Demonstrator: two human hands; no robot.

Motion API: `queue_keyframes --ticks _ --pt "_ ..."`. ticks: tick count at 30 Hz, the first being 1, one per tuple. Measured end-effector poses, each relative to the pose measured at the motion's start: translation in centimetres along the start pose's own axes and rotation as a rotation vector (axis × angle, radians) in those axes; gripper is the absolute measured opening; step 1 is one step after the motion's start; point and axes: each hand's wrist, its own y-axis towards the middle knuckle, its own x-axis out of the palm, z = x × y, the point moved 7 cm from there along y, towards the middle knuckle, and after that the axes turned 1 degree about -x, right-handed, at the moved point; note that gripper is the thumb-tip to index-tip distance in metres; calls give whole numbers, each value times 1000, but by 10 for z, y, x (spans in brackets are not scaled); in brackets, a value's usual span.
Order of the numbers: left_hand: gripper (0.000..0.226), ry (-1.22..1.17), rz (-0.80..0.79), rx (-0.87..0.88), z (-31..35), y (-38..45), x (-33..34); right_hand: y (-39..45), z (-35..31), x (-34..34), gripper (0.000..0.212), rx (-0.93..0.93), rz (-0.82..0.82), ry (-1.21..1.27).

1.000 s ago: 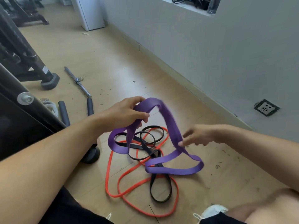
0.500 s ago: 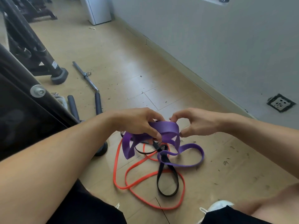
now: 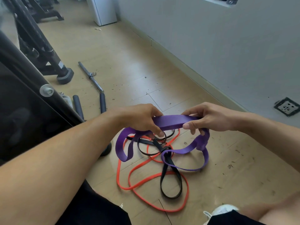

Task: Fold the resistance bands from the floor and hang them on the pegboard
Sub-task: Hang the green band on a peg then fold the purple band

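Observation:
A wide purple resistance band (image 3: pixel 172 121) is stretched flat between my two hands above the floor. My left hand (image 3: pixel 141 117) grips its left end, and a loop hangs down below that hand. My right hand (image 3: pixel 209 118) pinches the right end, from which the rest of the band droops in loops to the floor. Under the hands lie a thin orange band (image 3: pixel 146 181) and a black band (image 3: pixel 170 179), tangled together on the wooden floor. No pegboard is in view.
A black gym machine frame (image 3: pixel 24 82) fills the left side. A chrome bar with grips (image 3: pixel 92 78) lies on the floor beyond the bands. A grey wall with a socket (image 3: pixel 286 106) runs along the right. My knees and a white shoe (image 3: pixel 222 210) are at the bottom.
My hands came together on the purple band, then drew apart, pulling a doubled stretch of it flat between them. The orange and black bands stayed on the floor.

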Motion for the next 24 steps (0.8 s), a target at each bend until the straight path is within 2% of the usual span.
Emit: queue_keyframes --ticks 5,9,11,14,17,20,22,24 --pt "18 15 75 17 1 -1 -4 -3 -5 -7 41 -86 150 97" --pt "24 23 37 -15 1 -1 -1 -3 -9 -9 35 -125 229 8" --pt "25 -53 -12 -28 2 -1 4 -5 -12 -17 21 -145 340 -70" --pt "30 -207 -101 -39 4 0 14 -13 -21 -28 19 -192 596 -215" --pt "29 -379 -218 47 13 -4 20 -18 -28 -31 14 -227 782 -271" --pt "38 -539 -343 123 20 -14 20 -20 -25 -36 12 -240 832 -75" --pt "59 -662 -414 123 22 -17 21 -22 -24 -38 18 -255 844 -33" --pt "66 -709 -394 110 20 -14 20 -22 -26 -36 27 -282 831 -54"
